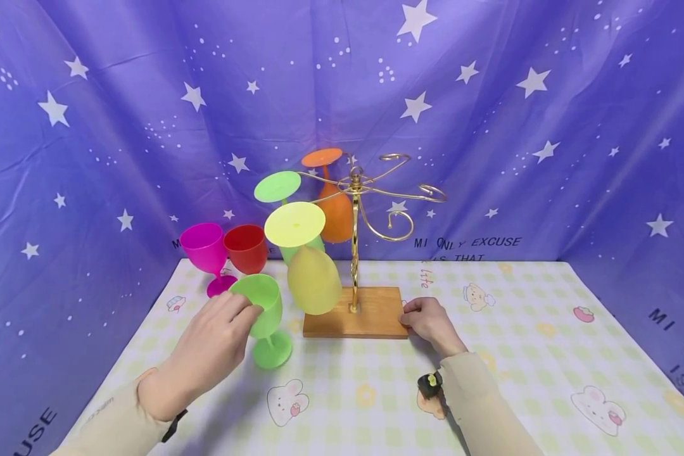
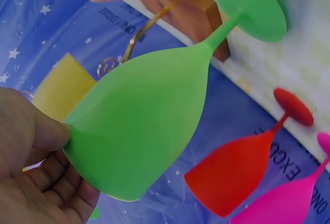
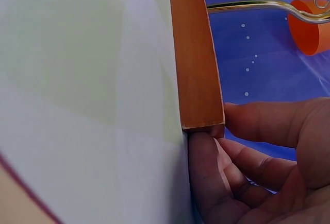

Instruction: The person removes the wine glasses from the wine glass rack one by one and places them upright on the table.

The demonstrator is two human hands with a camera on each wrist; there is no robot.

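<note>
My left hand [image 1: 213, 335] pinches the rim of a light green goblet [image 2: 142, 116], thumb on one side and fingers on the other. The goblet is upright, left of the rack; whether its foot touches the table I cannot tell. My right hand [image 1: 431, 323] grips the right end of the rack's wooden base [image 3: 198, 69], with the thumb on top and a finger against the end. From the gold metal rack [image 1: 354, 253] hang upside down a yellow goblet [image 1: 313, 282], another green goblet [image 1: 277, 186] and an orange goblet [image 1: 336, 212].
A magenta goblet [image 1: 204, 248] and a red goblet [image 1: 245, 247] stand upright behind my left hand. Curled bare arms [image 1: 430, 193] of the rack reach out to the right. A checked cloth [image 1: 519, 380] covers the table, and a blue starry curtain [image 1: 490, 126] hangs behind it.
</note>
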